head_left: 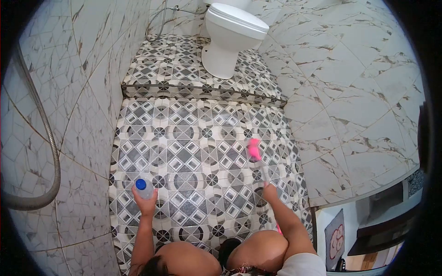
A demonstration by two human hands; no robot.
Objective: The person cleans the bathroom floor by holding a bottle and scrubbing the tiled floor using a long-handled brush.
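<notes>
My left hand (146,206) is closed around a clear plastic bottle (146,192) with a blue cap (141,184), held upright above the patterned floor at the left. On the right, my right hand (269,191) grips the pale handle of a brush (254,151) with a bright pink head. The brush head points away from me, over the floor tiles; it is slightly blurred, and I cannot tell whether it touches them. My bare knees (186,258) show at the bottom of the view.
A white toilet (230,39) stands on a raised tiled step (161,69) at the back. The step's edge (202,93) crosses the floor. A metal hose (51,147) hangs along the left wall (87,152). At lower right, a doorway shows a grey mat (334,237).
</notes>
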